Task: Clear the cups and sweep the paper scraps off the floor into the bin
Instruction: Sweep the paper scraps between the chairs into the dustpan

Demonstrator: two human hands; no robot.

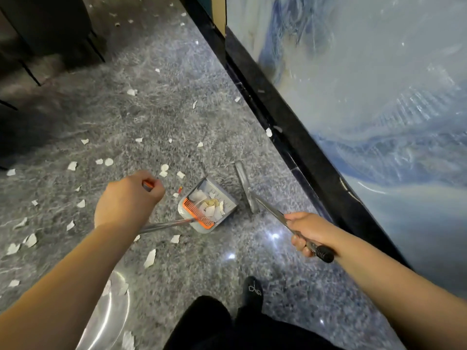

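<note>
While the broom [244, 184] is being blurred into a grey smear near the black plinth [298, 147], its bristles are being lost to the eye, and it cannot be told whether its head is touching the floor [156, 114]. Its metal pole is being gripped by the right hand [309, 232], fingers curled tight around it just above the black end grip, which is being left poking out behind the palm. An orange-tipped handle is being clutched in the left hand [129, 198], fingers wrapped round it and mostly being hidden under the knuckles; part of that shaft is being covered by the wrist before it is being seen again running to the dustpan [208, 207]. Paper scraps [212, 208] are being held in the grey pan, behind its orange comb edge, with a yellowish lump among them that is too small to be identified. More scraps are being left scattered all over the glossy grey speckled stone, near the pan and far up the aisle. A shiny rounded object at the bottom left is being cut off by the frame edge and cannot be made out. Dark furniture legs [30, 69] are being shown at the top left, only partly in view. A pale blue marbled panel [366, 84] is being seen filling the right side. Ceiling lights are being reflected beside a black shoe [252, 291].
</note>
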